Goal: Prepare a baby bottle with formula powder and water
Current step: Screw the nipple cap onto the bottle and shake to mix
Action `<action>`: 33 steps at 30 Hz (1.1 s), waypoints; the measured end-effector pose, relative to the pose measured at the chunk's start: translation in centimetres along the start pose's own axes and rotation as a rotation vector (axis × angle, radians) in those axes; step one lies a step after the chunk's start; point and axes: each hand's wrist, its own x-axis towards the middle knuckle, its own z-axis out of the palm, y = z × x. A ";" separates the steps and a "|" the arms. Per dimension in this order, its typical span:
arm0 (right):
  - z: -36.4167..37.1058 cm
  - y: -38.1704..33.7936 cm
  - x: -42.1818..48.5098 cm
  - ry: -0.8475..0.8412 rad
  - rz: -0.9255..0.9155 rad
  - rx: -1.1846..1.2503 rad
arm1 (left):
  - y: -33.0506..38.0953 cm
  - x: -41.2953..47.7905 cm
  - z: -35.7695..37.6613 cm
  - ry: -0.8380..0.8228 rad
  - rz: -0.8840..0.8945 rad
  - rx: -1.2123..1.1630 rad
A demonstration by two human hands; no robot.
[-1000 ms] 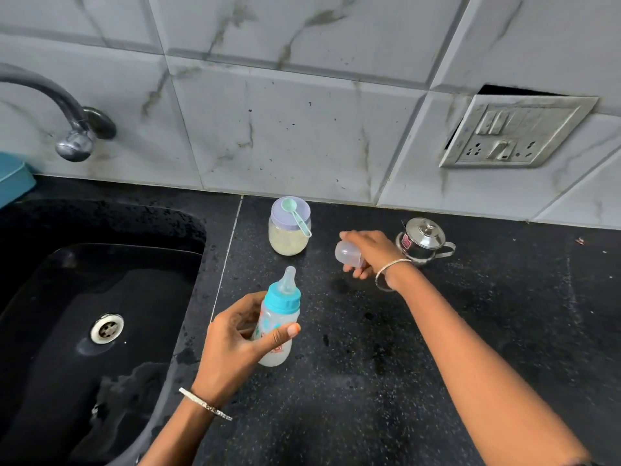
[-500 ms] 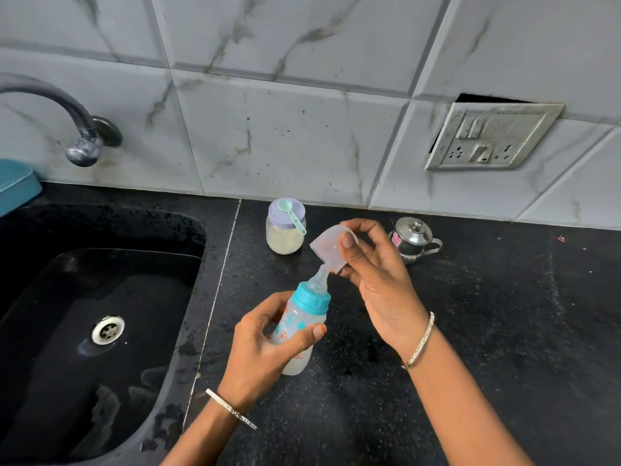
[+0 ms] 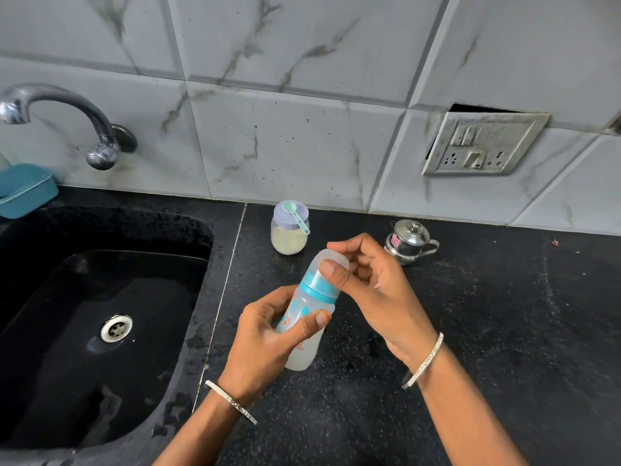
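Your left hand (image 3: 268,334) grips the baby bottle (image 3: 302,354) around its body, holding it tilted above the surface (image 3: 504,331), near the edge by the sink (image 3: 100,297). Your right hand (image 3: 379,290) pinches the clear cap (image 3: 339,258) sitting on the bottle's top. The powder jar (image 3: 289,240), with a spoon (image 3: 295,218) on its lid, stands at the surface's back edge.

I am in a home kitchen, because I see a black sink (image 3: 100,297) with a tap (image 3: 67,109), a black counter (image 3: 504,331), a tiled wall (image 3: 302,129), a plug socket (image 3: 480,146) and a little steel pot (image 3: 408,242).
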 end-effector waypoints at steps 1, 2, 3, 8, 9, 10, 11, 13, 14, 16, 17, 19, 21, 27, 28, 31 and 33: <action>0.2 0.0 -0.1 0.020 -0.012 -0.002 | 0.1 -0.1 0.0 0.019 0.002 -0.010; 0.4 0.0 -0.3 0.041 -0.025 -0.002 | 0.3 -0.2 0.1 0.037 0.007 -0.025; 0.6 -0.1 -0.4 0.064 -0.037 -0.001 | 0.4 -0.3 0.1 0.051 0.013 -0.038; 1.4 -0.2 -1.2 0.165 -0.093 0.023 | 1.0 -0.4 0.2 0.054 0.037 -0.083; 1.4 -0.3 -1.4 0.179 -0.095 0.041 | 1.2 -0.4 0.3 0.051 0.042 -0.082; 1.5 -0.3 -1.5 0.191 -0.096 0.058 | 1.3 -0.4 0.3 0.048 0.049 -0.080; 1.5 -0.4 -1.6 0.202 -0.096 0.075 | 1.4 -0.4 0.3 0.045 0.056 -0.076; 1.6 -0.5 -1.8 0.213 -0.090 0.114 | 1.6 -0.5 0.2 0.040 0.068 -0.072; 1.7 -0.6 -1.9 0.213 -0.089 0.132 | 1.7 -0.6 0.1 0.041 0.075 -0.070; 1.8 -0.7 -2.1 0.211 -0.095 0.165 | 1.9 -0.5 0.0 0.044 0.086 -0.067; 1.9 -0.8 -2.3 0.212 -0.099 0.192 | 2.1 -0.6 0.0 0.042 0.089 -0.067; 2.1 -1.0 -2.5 0.212 -0.114 0.246 | 2.4 -0.5 -0.1 0.036 0.105 -0.062; 2.2 -1.3 -2.7 0.219 -0.126 0.274 | 2.6 -0.3 -0.3 0.026 0.114 -0.038; 2.4 -1.1 -2.6 0.212 -0.124 0.274 | 2.5 0.1 -0.1 0.062 0.095 -0.029; 2.6 -0.8 -2.6 0.196 -0.118 0.250 | 2.4 0.2 -0.1 0.070 0.082 -0.030; 3.4 0.5 -3.0 0.078 -0.064 0.175 | 1.9 0.7 -0.2 0.095 0.052 -0.037; 3.7 1.2 -3.0 -0.005 -0.027 0.166 | 1.4 0.7 -0.4 0.124 0.040 -0.035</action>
